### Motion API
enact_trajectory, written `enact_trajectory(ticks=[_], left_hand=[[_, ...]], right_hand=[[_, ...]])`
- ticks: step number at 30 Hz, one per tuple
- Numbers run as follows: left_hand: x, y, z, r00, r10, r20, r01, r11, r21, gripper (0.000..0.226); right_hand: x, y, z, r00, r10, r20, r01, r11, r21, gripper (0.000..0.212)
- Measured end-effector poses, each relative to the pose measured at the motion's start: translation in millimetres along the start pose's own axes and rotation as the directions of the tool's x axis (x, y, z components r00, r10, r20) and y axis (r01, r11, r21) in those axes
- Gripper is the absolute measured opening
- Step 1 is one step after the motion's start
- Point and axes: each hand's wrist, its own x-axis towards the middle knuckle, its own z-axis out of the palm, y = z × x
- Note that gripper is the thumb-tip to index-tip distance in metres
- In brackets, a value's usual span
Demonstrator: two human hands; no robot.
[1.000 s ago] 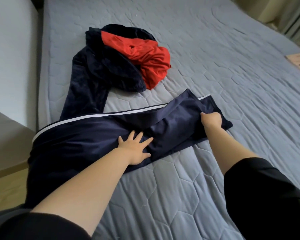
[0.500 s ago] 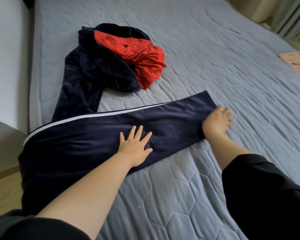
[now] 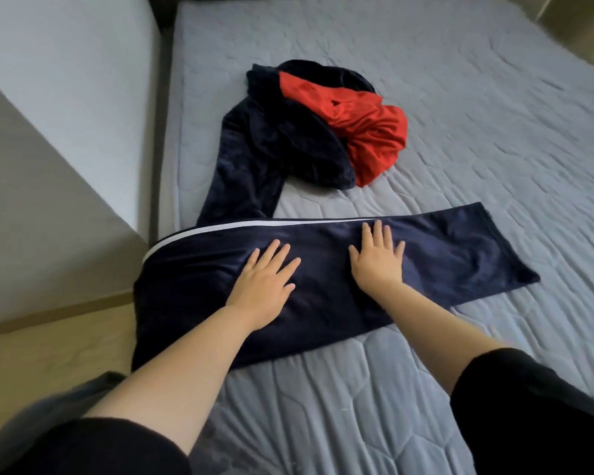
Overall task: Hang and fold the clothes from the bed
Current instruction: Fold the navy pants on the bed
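Navy track pants (image 3: 460, 255) with a white side stripe lie stretched flat across the grey quilted bed (image 3: 494, 166), their waist end hanging over the bed's left edge. My left hand (image 3: 263, 286) presses flat on the middle of the pants, fingers spread. My right hand (image 3: 378, 260) lies flat on the pants a little to the right, fingers straight. Behind them sits a crumpled dark navy fleece garment (image 3: 271, 149) with a red garment (image 3: 367, 128) bunched on its right side.
A white wall (image 3: 66, 80) and a dark bed frame (image 3: 156, 132) run along the bed's left side. Wooden floor (image 3: 48, 354) shows at the lower left. The bed's right half is bare quilt.
My right hand has let go of the pants' leg end and moved left onto the middle of the pants, flat. The leg end now lies smooth. The view shifted right.
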Motion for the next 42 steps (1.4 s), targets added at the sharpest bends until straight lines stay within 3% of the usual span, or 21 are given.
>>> enact_trajectory(ticks=[3, 5, 7, 9, 14, 17, 19, 24, 27, 30, 32, 33, 35, 38, 42], left_hand=[[-22.3, -29.1, 0.1, 0.986, -0.065, -0.154, 0.047, 0.992, -0.117, 0.050], [-29.1, -53.3, -4.9, 0.939, -0.278, -0.201, 0.209, 0.928, -0.308, 0.049], [-33.3, -76.0, -9.1, 0.861, -0.482, -0.165, 0.348, 0.793, -0.501, 0.046], [-36.8, -94.3, -8.9, 0.815, -0.569, -0.108, 0.422, 0.711, -0.563, 0.043], [-37.1, -136.5, -9.2, 0.765, -0.641, -0.058, 0.508, 0.656, -0.558, 0.032], [-27.0, -151.4, -16.8, 0.795, -0.607, -0.028, 0.496, 0.675, -0.546, 0.010], [-21.0, -154.0, -22.0, 0.797, -0.599, -0.077, 0.461, 0.686, -0.563, 0.010], [-1.8, -145.8, -36.7, 0.701, -0.673, -0.238, 0.401, 0.647, -0.649, 0.017], [8.4, -140.0, -43.0, 0.663, -0.692, -0.285, 0.312, 0.601, -0.736, 0.014], [8.2, -136.3, -35.3, 0.727, -0.640, -0.249, 0.210, 0.553, -0.806, 0.010], [-0.7, -132.3, -24.0, 0.763, -0.611, -0.210, 0.191, 0.524, -0.830, 0.025], [-6.8, -131.3, -18.9, 0.732, -0.645, -0.221, 0.192, 0.506, -0.841, 0.029], [-19.6, -132.7, -12.2, 0.593, -0.767, -0.244, 0.214, 0.443, -0.871, 0.032], [-36.2, -144.7, 2.7, 0.441, -0.895, -0.075, 0.332, 0.240, -0.912, 0.035], [-72.7, -157.5, 37.6, 0.438, -0.868, 0.231, 0.523, 0.037, -0.852, 0.041]], right_hand=[[-11.3, -64.5, 10.0, 0.962, -0.271, -0.040, 0.272, 0.962, 0.023, 0.053], [-10.8, -100.5, 10.3, 0.919, -0.379, -0.106, 0.387, 0.920, 0.064, 0.045], [-5.9, -129.4, 11.3, 0.885, -0.442, -0.147, 0.455, 0.887, 0.073, 0.039], [0.4, -151.8, 13.4, 0.886, -0.442, -0.144, 0.456, 0.885, 0.093, 0.034], [16.6, -178.2, 16.5, 0.931, -0.354, -0.091, 0.361, 0.929, 0.084, 0.028], [23.3, -182.9, 13.5, 0.940, -0.334, -0.066, 0.339, 0.938, 0.069, 0.018], [25.0, -184.6, 9.1, 0.938, -0.340, -0.068, 0.345, 0.934, 0.089, 0.015], [21.6, -191.5, 6.4, 0.870, -0.492, -0.042, 0.493, 0.869, 0.029, 0.014], [23.4, -197.4, 2.7, 0.908, -0.399, -0.124, 0.406, 0.913, 0.034, 0.006], [21.8, -201.9, -0.2, 0.939, -0.253, -0.235, 0.264, 0.965, 0.014, 0.006], [12.6, -209.2, 6.0, 0.939, -0.262, -0.224, 0.259, 0.965, -0.043, 0.017], [5.2, -214.9, 10.2, 0.927, -0.293, -0.236, 0.291, 0.956, -0.041, 0.024], [-13.1, -231.6, 19.3, 0.886, -0.368, -0.283, 0.381, 0.925, -0.009, 0.035], [-38.6, -256.4, 38.6, 0.838, -0.485, -0.249, 0.505, 0.863, 0.018, 0.042], [-55.6, -248.2, 75.6, 0.822, -0.569, -0.039, 0.564, 0.821, -0.090, 0.051]])
